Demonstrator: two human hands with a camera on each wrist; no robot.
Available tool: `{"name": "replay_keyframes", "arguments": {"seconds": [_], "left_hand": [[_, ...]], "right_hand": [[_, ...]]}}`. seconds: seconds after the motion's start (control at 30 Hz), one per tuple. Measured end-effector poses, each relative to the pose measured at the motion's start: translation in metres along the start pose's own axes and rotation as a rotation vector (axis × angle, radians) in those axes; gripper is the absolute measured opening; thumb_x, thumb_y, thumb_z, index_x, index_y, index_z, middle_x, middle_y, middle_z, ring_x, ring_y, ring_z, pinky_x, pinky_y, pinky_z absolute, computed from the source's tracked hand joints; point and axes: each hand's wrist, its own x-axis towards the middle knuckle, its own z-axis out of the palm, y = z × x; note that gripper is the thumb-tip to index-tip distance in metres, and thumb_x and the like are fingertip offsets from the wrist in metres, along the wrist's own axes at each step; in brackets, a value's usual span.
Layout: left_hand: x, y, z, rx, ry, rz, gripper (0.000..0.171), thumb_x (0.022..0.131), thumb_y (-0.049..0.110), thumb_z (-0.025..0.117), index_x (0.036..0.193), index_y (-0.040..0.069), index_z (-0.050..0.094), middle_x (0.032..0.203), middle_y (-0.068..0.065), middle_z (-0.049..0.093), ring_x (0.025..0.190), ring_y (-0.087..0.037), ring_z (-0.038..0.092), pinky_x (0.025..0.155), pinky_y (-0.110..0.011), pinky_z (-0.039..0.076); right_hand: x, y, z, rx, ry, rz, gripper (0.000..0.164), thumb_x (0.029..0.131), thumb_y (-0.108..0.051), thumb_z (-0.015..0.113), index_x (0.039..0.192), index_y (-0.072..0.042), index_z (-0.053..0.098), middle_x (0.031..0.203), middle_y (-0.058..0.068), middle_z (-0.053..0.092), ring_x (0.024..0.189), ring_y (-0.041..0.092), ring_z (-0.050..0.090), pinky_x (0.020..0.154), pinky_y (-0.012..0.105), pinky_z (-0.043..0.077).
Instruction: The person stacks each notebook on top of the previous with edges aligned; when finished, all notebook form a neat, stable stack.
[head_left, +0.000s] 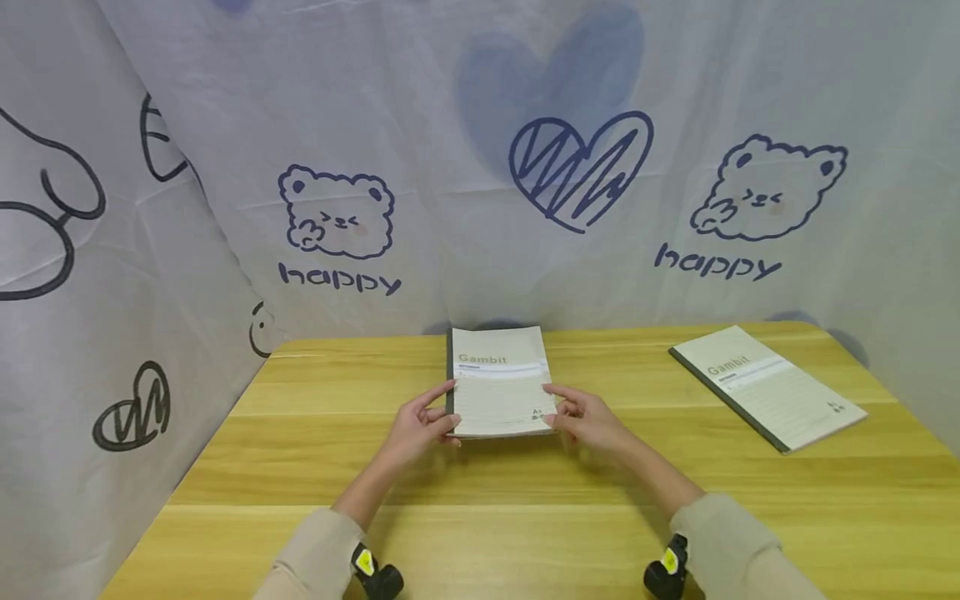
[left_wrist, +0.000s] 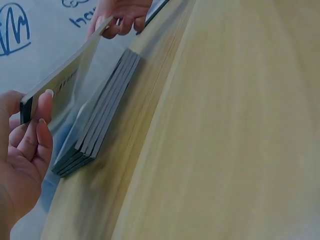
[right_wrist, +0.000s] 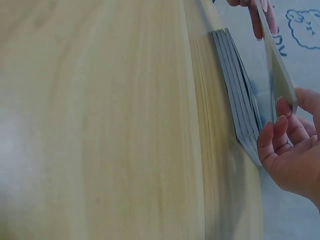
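Observation:
Both hands hold one notebook point(head_left: 501, 400) with a pale cover, a dark spine and the word Gambit on it. My left hand point(head_left: 415, 429) grips its spine edge, thumb on the cover. On the opposite edge, my right hand point(head_left: 588, 421) pinches it near the lower corner. In the left wrist view the held notebook point(left_wrist: 70, 75) is raised and tilted above a stack of several notebooks point(left_wrist: 102, 115). The right wrist view shows the same gap between the held notebook point(right_wrist: 280, 70) and the stack point(right_wrist: 237, 90).
Another Gambit notebook point(head_left: 768, 387) lies slanted on the right of the wooden table point(head_left: 300, 475). Behind the table hangs a white cloth point(head_left: 450, 233) with bear and heart drawings, and more cloth point(head_left: 120, 333) hangs along the left side.

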Motion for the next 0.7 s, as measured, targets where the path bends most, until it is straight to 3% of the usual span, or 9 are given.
{"name": "replay_keyframes", "arguments": {"seconds": [0.23,0.53,0.7], "left_hand": [[0.02,-0.005,0.0,0.068,0.044,-0.04,0.052,0.088,-0.001,0.056,0.138,0.001,0.041,0.057,0.005,0.059,0.049,-0.01,0.057,0.055,-0.023,0.053],[0.027,-0.012,0.003,0.224,0.103,-0.061,0.046,0.087,0.002,0.06,0.132,0.001,0.048,0.057,-0.002,0.058,0.044,-0.009,0.046,0.045,-0.021,0.04],[0.029,-0.02,0.006,0.369,0.117,-0.003,0.043,0.087,0.005,0.061,0.128,-0.001,0.051,0.057,0.0,0.05,0.044,-0.005,0.037,0.044,-0.019,0.032]], "right_hand": [[0.006,0.003,-0.004,-0.009,0.053,0.015,0.056,0.09,-0.007,0.056,0.14,0.007,0.032,0.067,-0.004,0.045,0.053,0.008,0.037,0.051,0.022,0.036],[0.016,0.007,-0.003,-0.079,0.109,0.063,0.054,0.089,-0.006,0.057,0.138,0.006,0.037,0.066,-0.004,0.046,0.051,0.009,0.038,0.05,0.023,0.036],[0.019,0.01,-0.001,-0.122,0.139,0.061,0.05,0.089,-0.003,0.055,0.135,0.008,0.039,0.064,-0.003,0.045,0.048,0.008,0.038,0.047,0.021,0.035]]}}
